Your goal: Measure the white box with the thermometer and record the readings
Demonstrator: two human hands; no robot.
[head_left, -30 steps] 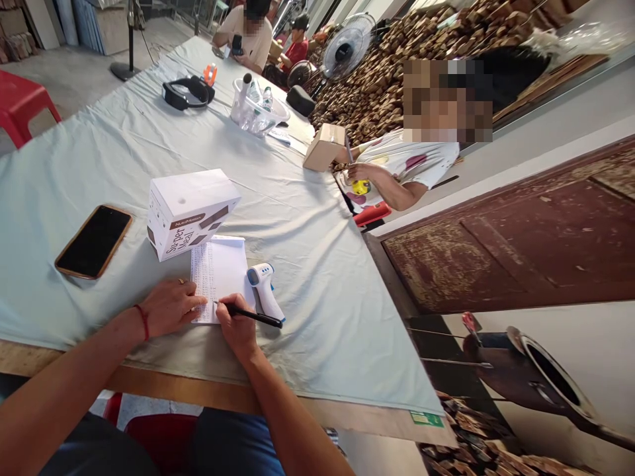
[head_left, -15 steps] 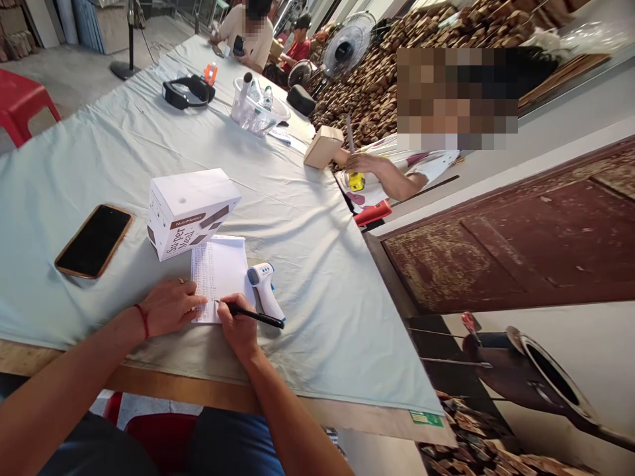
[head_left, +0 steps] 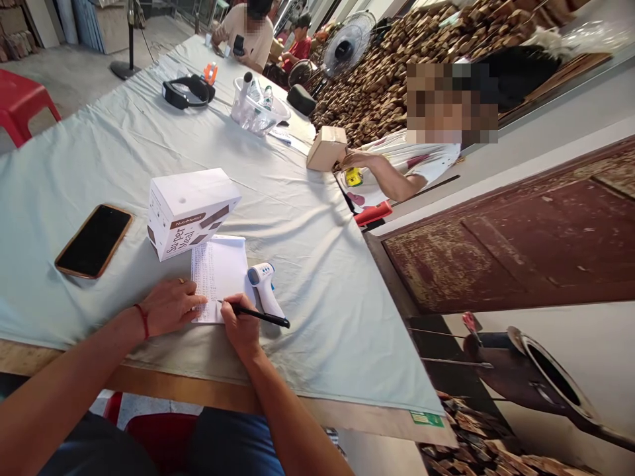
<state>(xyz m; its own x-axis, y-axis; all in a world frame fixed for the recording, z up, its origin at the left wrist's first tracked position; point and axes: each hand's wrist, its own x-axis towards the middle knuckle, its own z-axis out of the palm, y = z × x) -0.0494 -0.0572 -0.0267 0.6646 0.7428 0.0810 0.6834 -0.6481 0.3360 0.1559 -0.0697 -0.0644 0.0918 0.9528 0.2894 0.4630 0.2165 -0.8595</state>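
Between the fingers of my right hand (head_left: 241,327) is a black pen (head_left: 265,317), its tip on a white notepad (head_left: 231,264) that bears columns of small handwriting. My left hand (head_left: 171,307) lies open along the pad's left edge, index finger stretched onto the paper; a red string circles that wrist. A white Super Meal box (head_left: 193,205) stands just behind the pad and covers part of its top. To the right of the pad lies a white and blue infrared thermometer (head_left: 266,289). A dark-screened phone (head_left: 94,241) rests farther left on the cloth.
The table cloth (head_left: 297,251) is pale and wrinkled. Farther back sit a black headset (head_left: 186,91), a clear basket (head_left: 255,116) with bottles and a dark case (head_left: 301,100). At the right edge a person holds a cardboard box (head_left: 327,149) near a yellow tape measure (head_left: 354,176).
The pen and my right hand have shifted slightly right across the notepad. My left hand stays put. The other person's tape blade no longer sticks up, and their hand has moved closer to the cardboard box.
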